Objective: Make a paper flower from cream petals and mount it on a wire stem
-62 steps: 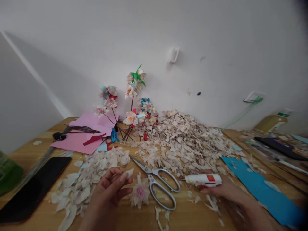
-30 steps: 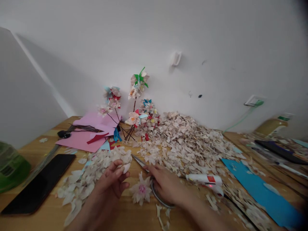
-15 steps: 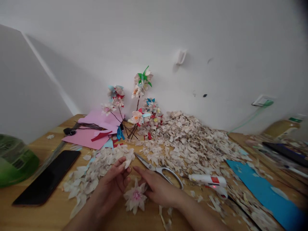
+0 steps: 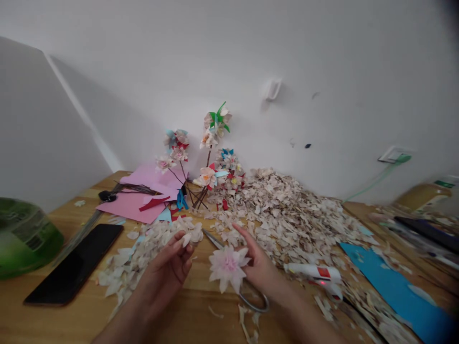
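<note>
My left hand [image 4: 168,267] is closed, with a small white petal [image 4: 185,240] pinched between thumb and fingertips, beside a heap of loose white petals [image 4: 124,267]. My right hand [image 4: 263,270] holds a white artificial flower [image 4: 228,266] with a pale pink centre, raised off the table and facing up. Its index finger stretches forward. Partly hidden behind flower and hand lie metal scissors [image 4: 263,304], blades pointing to the back left. To the right, a white glue gun [image 4: 313,272] with a lit red light rests on the table.
Finished flowers [image 4: 208,177] on brown stems stand at the back by the wall, near pink paper sheets [image 4: 131,207]. A large pile of dry petals [image 4: 287,215] spreads right. A black phone [image 4: 77,265] and green container [image 4: 28,239] are left; a blue sheet [image 4: 387,286] lies right.
My right hand has lifted the flower from the table and brought it up and to the right. My left hand keeps its pinch on the petal. The view has shifted slightly.
</note>
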Action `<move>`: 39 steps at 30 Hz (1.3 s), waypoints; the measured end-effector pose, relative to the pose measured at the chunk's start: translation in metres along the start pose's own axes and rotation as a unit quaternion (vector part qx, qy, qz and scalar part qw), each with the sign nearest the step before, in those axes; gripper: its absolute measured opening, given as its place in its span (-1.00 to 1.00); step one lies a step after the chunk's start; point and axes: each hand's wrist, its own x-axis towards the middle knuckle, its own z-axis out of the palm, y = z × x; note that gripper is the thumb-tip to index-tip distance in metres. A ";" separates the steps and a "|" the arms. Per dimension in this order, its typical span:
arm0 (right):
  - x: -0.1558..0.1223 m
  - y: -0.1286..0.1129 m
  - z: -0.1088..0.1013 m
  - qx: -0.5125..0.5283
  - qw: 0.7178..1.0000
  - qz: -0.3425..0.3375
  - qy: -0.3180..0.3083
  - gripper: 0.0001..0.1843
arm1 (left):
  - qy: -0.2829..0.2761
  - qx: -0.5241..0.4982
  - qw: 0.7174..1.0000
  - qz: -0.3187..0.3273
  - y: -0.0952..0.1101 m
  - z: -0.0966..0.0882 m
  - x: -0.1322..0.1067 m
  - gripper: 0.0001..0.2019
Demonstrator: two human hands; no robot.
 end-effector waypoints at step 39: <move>-0.017 0.011 0.005 0.170 0.966 -0.002 0.197 -0.65 | 0.004 0.099 0.995 -0.003 -0.013 -0.001 0.000 -0.65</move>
